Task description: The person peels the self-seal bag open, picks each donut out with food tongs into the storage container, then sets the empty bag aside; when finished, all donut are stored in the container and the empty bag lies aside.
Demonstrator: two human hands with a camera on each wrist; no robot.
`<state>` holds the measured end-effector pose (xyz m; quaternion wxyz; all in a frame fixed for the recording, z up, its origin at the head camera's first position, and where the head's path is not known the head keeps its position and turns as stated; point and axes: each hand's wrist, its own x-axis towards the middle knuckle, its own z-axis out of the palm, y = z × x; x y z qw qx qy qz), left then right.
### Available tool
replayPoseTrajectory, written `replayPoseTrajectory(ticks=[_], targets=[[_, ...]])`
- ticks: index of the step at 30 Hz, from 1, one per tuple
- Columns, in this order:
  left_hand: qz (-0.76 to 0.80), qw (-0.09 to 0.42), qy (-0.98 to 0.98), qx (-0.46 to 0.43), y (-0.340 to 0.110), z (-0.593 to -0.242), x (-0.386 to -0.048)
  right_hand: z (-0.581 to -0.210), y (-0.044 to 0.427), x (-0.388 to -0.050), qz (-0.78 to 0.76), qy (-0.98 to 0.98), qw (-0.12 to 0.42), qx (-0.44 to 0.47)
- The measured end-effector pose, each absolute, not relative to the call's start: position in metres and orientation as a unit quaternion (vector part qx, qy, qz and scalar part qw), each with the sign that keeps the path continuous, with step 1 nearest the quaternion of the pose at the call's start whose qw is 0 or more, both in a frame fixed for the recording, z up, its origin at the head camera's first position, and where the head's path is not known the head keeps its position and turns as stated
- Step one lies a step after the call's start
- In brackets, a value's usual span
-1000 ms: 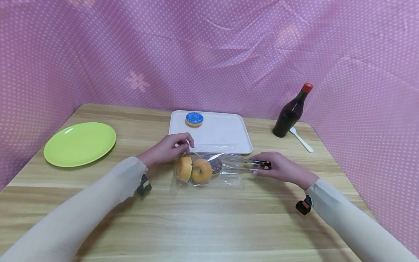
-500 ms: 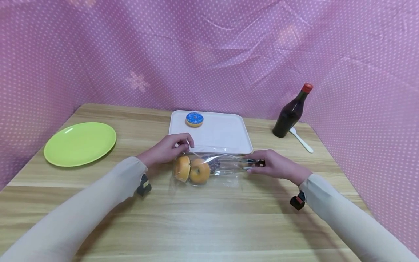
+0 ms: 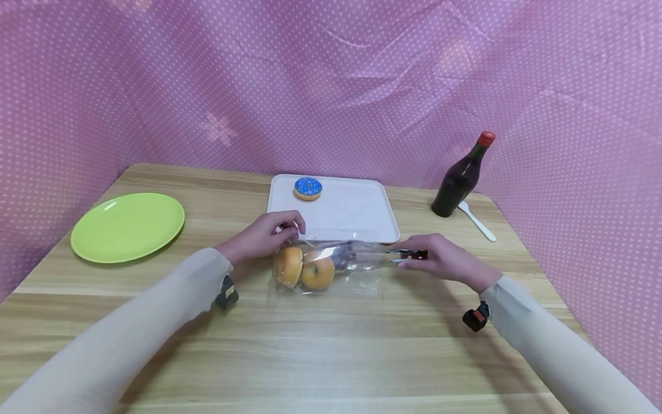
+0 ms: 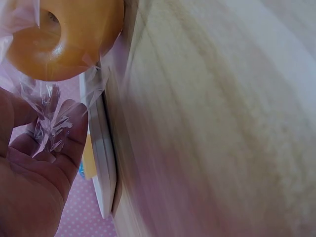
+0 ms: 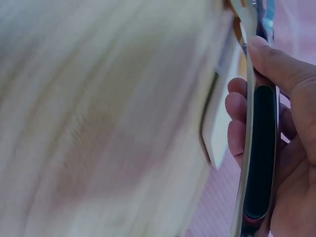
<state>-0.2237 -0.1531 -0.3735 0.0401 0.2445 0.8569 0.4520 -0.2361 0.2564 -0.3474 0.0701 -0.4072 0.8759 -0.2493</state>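
While pinching the clear bag (image 3: 358, 280) by its left end with the left hand (image 3: 262, 233), grips tongs (image 5: 261, 148) with the right hand (image 3: 442, 259), holds them inside by the dark doughnut (image 3: 342, 256), right of two plain doughnuts (image 3: 318, 273), at the tray's (image 3: 351, 207) near edge.

Downward head view, wrist close-ups, tray (image 3: 354, 211) shared

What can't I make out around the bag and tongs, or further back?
Tongs, right wrist view: tips cut off by the top edge; in the head view, the clear bag's glare obscures them.
Dark donut, head view: blurred by glossy plastic; contact with the tongs unclear.
Blue donut, left wrist view: mostly hidden by the left hand.
White utensil, head view: far end partly behind the bottle.
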Motion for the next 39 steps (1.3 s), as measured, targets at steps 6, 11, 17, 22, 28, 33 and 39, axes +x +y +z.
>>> replayPoseTrajectory(ticks=[6,11,17,22,28,33,39], targets=[[0.457,0.053,0.858,0.227,-0.155,-0.373,-0.223,-0.338,0.277,-0.233,-0.254,0.882,0.044,-0.395],[0.453,0.057,0.862,0.220,-0.156,-0.373,-0.223,-0.333,0.293,-0.226,-0.251,0.884,0.023,-0.394],[0.454,0.056,0.861,0.223,-0.156,-0.374,-0.224,-0.332,0.317,-0.218,-0.233,0.896,-0.002,-0.378],[0.452,0.062,0.863,0.218,-0.156,-0.374,-0.226,-0.330,0.338,-0.215,-0.237,0.906,-0.010,-0.351],[0.452,0.062,0.862,0.223,-0.155,-0.376,-0.227,-0.322,0.351,-0.224,-0.255,0.928,-0.011,-0.272],[0.453,0.060,0.861,0.223,-0.155,-0.378,-0.226,-0.320,0.343,-0.245,-0.234,0.944,-0.009,-0.231],[0.452,0.054,0.861,0.228,-0.155,-0.377,-0.225,-0.324,0.314,-0.274,-0.204,0.952,-0.011,-0.228]])
